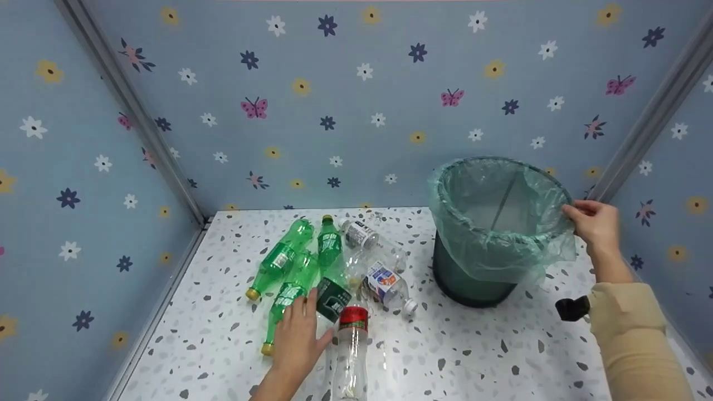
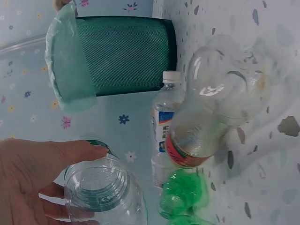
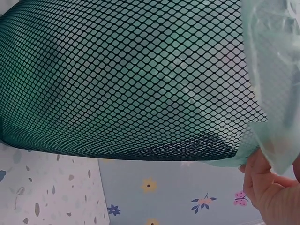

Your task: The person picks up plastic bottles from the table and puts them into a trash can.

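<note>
My left hand point(image 1: 298, 334) grips a clear plastic bottle point(image 2: 105, 187) with a dark green label; the thumb lies over its side in the left wrist view. At the right, my right hand point(image 1: 597, 225) pinches the bag-covered rim of a dark mesh trash bin point(image 1: 468, 284). A thin green trash bag point(image 1: 490, 256) lines the bin and is folded down over its outside. Close up in the right wrist view, the fingers point(image 3: 258, 176) hold the bag's edge at the rim. Beside my left hand lies a clear bottle with a red label point(image 1: 353, 318).
Several green bottles point(image 1: 281, 256) with yellow caps lie left of centre. A clear bottle with a blue and white label point(image 1: 384, 278) and another with a white label point(image 1: 361, 234) lie between them and the bin. Flowered walls point(image 1: 334, 139) enclose the speckled table point(image 1: 445, 345).
</note>
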A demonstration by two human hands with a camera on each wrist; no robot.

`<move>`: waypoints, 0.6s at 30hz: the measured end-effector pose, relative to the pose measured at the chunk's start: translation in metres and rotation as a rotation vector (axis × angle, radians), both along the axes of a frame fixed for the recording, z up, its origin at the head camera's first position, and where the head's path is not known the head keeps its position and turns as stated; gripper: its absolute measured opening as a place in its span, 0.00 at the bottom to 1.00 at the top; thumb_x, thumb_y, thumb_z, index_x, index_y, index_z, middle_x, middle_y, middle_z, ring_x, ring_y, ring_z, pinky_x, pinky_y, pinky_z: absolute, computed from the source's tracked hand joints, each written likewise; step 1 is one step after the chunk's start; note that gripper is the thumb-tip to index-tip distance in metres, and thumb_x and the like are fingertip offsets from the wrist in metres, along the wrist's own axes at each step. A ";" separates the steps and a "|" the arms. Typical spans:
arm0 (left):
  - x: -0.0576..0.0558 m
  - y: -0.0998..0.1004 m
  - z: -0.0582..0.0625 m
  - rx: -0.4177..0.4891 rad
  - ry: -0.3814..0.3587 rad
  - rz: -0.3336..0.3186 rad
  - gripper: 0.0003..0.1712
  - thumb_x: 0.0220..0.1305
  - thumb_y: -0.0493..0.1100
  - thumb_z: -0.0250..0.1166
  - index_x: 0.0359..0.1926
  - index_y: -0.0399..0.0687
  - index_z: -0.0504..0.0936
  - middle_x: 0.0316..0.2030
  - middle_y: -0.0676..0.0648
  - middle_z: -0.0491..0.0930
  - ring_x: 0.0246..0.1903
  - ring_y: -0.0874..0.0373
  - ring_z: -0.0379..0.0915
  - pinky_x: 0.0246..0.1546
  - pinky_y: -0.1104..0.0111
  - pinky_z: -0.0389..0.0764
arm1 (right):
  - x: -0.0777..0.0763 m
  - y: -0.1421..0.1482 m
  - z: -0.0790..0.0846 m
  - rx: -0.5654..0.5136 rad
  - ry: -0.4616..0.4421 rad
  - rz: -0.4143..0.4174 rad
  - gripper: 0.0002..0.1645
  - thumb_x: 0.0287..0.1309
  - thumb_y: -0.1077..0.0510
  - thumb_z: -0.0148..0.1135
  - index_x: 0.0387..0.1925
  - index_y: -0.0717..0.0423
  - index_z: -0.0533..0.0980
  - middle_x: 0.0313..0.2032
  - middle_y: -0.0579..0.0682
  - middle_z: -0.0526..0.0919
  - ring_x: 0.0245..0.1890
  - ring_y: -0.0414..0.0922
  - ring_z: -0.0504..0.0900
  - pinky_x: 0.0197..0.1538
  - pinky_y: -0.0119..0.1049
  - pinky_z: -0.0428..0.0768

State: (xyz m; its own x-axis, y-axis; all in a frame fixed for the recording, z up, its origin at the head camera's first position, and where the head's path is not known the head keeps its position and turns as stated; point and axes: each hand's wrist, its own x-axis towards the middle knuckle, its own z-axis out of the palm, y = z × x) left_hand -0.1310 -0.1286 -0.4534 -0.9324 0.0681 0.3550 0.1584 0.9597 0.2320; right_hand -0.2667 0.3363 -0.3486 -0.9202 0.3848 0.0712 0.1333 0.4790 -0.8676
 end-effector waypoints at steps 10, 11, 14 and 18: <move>-0.017 0.029 0.043 -0.103 0.192 -0.096 0.44 0.40 0.52 0.71 0.58 0.38 0.64 0.45 0.38 0.71 0.41 0.46 0.69 0.30 0.60 0.75 | 0.000 0.000 0.001 -0.016 0.000 0.001 0.29 0.57 0.55 0.53 0.55 0.72 0.65 0.25 0.34 0.68 0.24 0.27 0.68 0.26 0.20 0.71; -0.019 0.032 0.046 -0.108 0.198 -0.106 0.45 0.40 0.51 0.72 0.58 0.38 0.65 0.45 0.38 0.71 0.41 0.45 0.69 0.29 0.59 0.75 | 0.000 0.000 0.001 -0.018 0.002 0.003 0.29 0.57 0.55 0.53 0.55 0.72 0.65 0.24 0.33 0.68 0.24 0.27 0.68 0.26 0.20 0.71; -0.025 0.042 0.059 -0.118 0.198 -0.129 0.45 0.40 0.51 0.72 0.58 0.39 0.64 0.46 0.38 0.70 0.43 0.45 0.68 0.32 0.59 0.75 | 0.001 -0.001 0.002 -0.015 0.000 0.006 0.29 0.57 0.55 0.53 0.55 0.72 0.65 0.25 0.35 0.68 0.24 0.27 0.68 0.26 0.20 0.71; -0.034 0.056 0.078 -0.137 0.191 -0.153 0.45 0.41 0.52 0.71 0.59 0.40 0.62 0.48 0.38 0.69 0.45 0.45 0.67 0.36 0.59 0.75 | 0.001 0.000 0.003 -0.005 0.001 0.011 0.29 0.57 0.55 0.53 0.55 0.72 0.65 0.26 0.36 0.68 0.25 0.28 0.68 0.27 0.20 0.71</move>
